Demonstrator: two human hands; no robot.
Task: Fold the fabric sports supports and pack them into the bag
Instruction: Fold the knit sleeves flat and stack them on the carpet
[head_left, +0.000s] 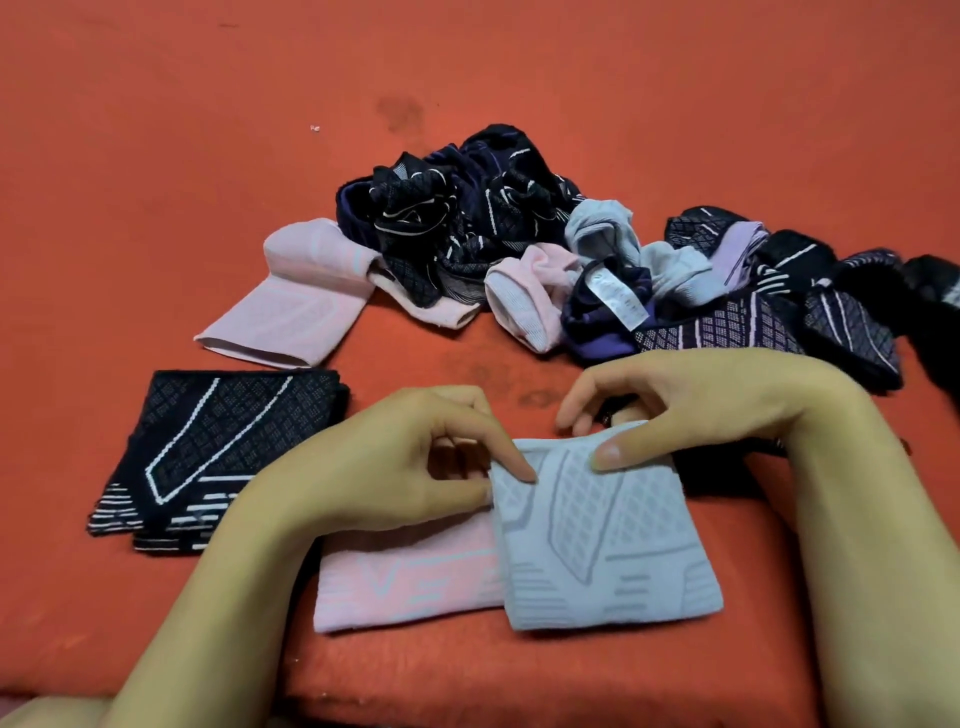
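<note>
A folded light grey support (602, 540) lies in front of me, partly over a folded pink support (410, 582). My left hand (415, 457) pinches the grey support's far left corner between forefinger and thumb. My right hand (675, 405) grips its far edge, thumb on top and fingers curled behind. A folded black support with white lines (208, 447) lies flat to the left. A heap of unfolded supports (519, 244), black, navy, pink, grey and lilac, sits farther back. No bag is in view.
Everything rests on an orange-red cloth surface (208, 156). A loose pink support (296, 301) lies at the heap's left end. More dark supports (852, 312) trail off to the right edge of the view.
</note>
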